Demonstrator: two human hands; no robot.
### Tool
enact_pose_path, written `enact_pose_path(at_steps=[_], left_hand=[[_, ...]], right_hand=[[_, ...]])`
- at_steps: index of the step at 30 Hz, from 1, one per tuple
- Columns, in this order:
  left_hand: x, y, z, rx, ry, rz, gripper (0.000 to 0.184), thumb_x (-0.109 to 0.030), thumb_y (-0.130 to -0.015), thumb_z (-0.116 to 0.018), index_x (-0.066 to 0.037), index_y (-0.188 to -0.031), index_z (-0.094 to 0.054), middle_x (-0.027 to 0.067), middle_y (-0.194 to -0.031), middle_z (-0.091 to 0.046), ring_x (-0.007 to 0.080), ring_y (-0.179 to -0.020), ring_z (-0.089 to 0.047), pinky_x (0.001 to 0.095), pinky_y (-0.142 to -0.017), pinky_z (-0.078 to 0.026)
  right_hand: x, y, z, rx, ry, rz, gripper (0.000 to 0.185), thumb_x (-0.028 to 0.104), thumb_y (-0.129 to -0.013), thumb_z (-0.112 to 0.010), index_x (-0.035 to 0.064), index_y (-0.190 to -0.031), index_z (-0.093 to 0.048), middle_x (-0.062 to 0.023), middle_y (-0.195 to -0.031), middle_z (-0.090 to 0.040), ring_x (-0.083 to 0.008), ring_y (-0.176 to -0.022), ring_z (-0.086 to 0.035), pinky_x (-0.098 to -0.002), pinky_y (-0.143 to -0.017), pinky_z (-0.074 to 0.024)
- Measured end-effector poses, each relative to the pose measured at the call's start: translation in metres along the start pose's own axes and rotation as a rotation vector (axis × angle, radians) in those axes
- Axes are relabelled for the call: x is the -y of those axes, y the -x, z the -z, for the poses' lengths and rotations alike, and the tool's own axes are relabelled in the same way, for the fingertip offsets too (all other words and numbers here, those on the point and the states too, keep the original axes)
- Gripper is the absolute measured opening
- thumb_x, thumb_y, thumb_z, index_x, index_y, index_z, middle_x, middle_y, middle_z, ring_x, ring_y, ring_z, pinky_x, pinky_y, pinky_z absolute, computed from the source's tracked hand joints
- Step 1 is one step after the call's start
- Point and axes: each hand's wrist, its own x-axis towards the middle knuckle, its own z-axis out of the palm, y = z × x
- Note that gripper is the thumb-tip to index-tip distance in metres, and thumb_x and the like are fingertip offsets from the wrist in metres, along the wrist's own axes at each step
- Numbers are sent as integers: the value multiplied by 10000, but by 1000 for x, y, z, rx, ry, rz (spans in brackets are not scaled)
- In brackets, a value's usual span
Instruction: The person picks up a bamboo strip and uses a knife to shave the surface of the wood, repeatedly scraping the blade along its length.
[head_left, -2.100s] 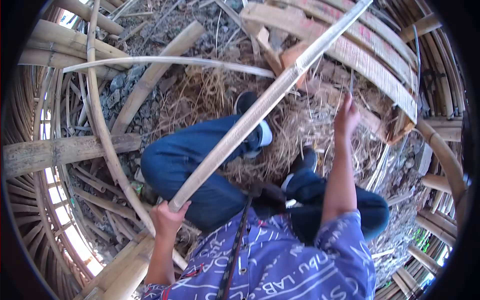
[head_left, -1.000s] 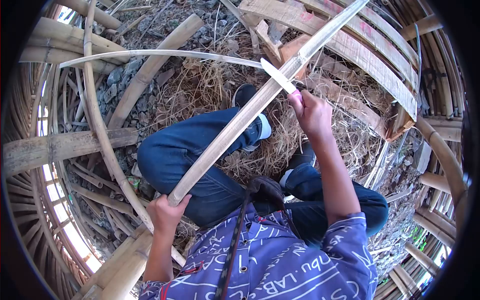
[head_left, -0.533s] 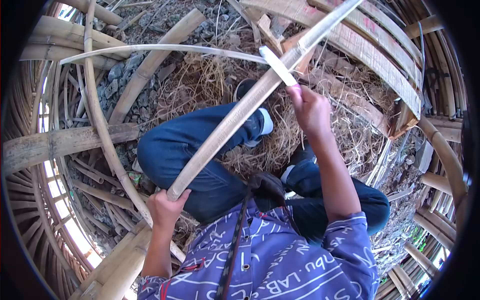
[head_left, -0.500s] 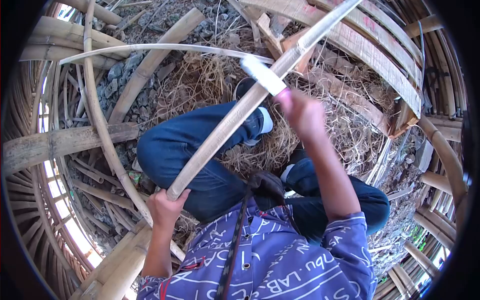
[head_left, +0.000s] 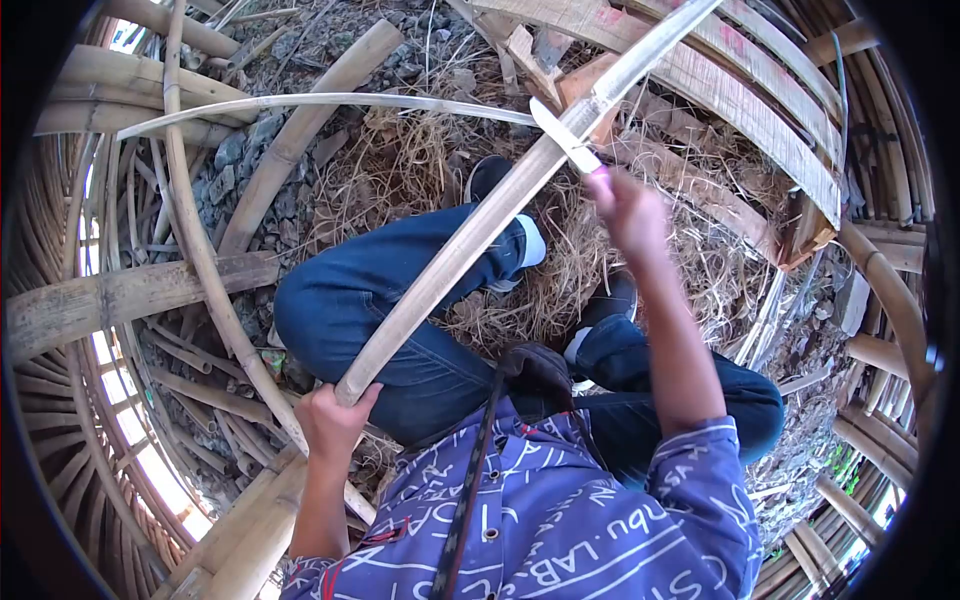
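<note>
Pale bamboo, one long strip (head_left: 450, 268) of it, has its near end in the left hand (head_left: 335, 415), which is closed around it with the thumb against the side. From there it slants up and away, passing over the left leg's blue jeans (head_left: 370, 280) and just to the left of the right hand (head_left: 637, 215). That hand, blurred, is shut round the pink handle (head_left: 601, 188) of a knife, whose bright blade (head_left: 563, 135) lies across the strip, its tip past the far edge. Near the blade tip ends a thin curved sliver (head_left: 320, 99), reaching well out to the left beyond both hands; whether it is joined to the strip cannot be told. Between the hands and farther off are a dark shoe (head_left: 488, 180) and a tangle of dry shavings (head_left: 550, 285), with a second shoe (head_left: 612, 295) just below the right hand. Beyond the right hand sits a slatted wooden crate (head_left: 730, 110) with reddish marks, and the strip's far end overlaps it in view. Outward from the left hand, a thin bent pole (head_left: 200, 240) curves upward, crossing near a thick bamboo pole (head_left: 140, 298) and grey rubble (head_left: 235, 150).
</note>
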Motion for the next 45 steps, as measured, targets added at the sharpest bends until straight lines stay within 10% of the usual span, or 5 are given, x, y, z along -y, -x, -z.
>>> enact_pose_path(at_steps=[2,5,12,33,45], left_hand=[[2,-2,-4,7,15,39,480,-383,-580,-842,16,-533,-579,207,-529,-567,389,-533,-602,416,-497,-471],[3,-1,-3,16,31,23,483,-385,-579,-842,16,-534,-576,209,-532,-568,391,-531,-597,419,-492,-462],[2,-2,-4,3,26,-5,495,-380,-571,-848,15,-518,-554,207,-514,-550,397,-505,-575,430,-481,-445],[2,-2,-3,26,-2,31,484,-370,-589,-837,17,-509,-559,210,-509,-551,409,-527,-586,433,-502,-458],[1,-3,-1,34,-35,16,507,-389,-581,-842,19,-505,-552,206,-499,-545,408,-520,-584,425,-495,-456]], right_hand=[[4,-14,8,64,-52,-235,402,421,-848,-634,74,-652,-583,-120,-536,-570,-300,-472,-581,-399,-455,-456],[21,-1,1,21,-103,78,373,410,-856,-632,71,-700,-615,-118,-547,-582,-287,-474,-591,-388,-438,-452],[-9,-14,7,103,-79,-195,417,437,-848,-623,62,-668,-595,-116,-535,-572,-281,-479,-594,-380,-449,-461],[-22,-19,4,9,-30,-110,480,506,-862,-575,80,-641,-552,-108,-548,-576,-278,-455,-576,-384,-436,-446],[-24,-25,13,20,-131,-130,305,276,-904,-601,5,-770,-646,-144,-571,-580,-229,-475,-567,-349,-480,-450]])
